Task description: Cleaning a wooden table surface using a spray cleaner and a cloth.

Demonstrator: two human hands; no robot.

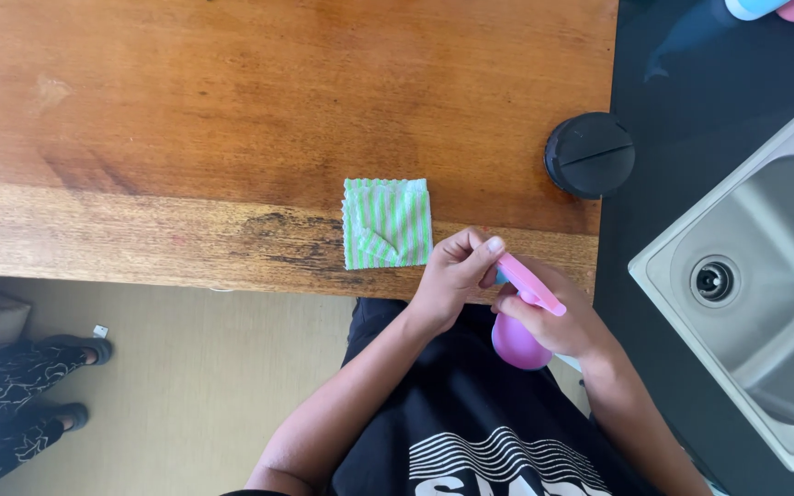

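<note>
The wooden table [186, 119] fills most of the view, with a steel sink [755, 276] off its right end and a round black lid [589, 155] near its right edge. A folded green-striped cloth [387, 223] lies at the table's front edge. Just right of the cloth, over that edge, the right hand [558, 321] is wrapped around a pink bottle [519, 338], while the left hand [452, 276] pinches the bottle's blue tip.

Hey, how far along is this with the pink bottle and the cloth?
Done: the green striped cloth lies folded on the wooden table. In hand: the right hand holds the pink bottle, and the left hand pinches its top. Left: bottle and cloth have not yet met.
</note>
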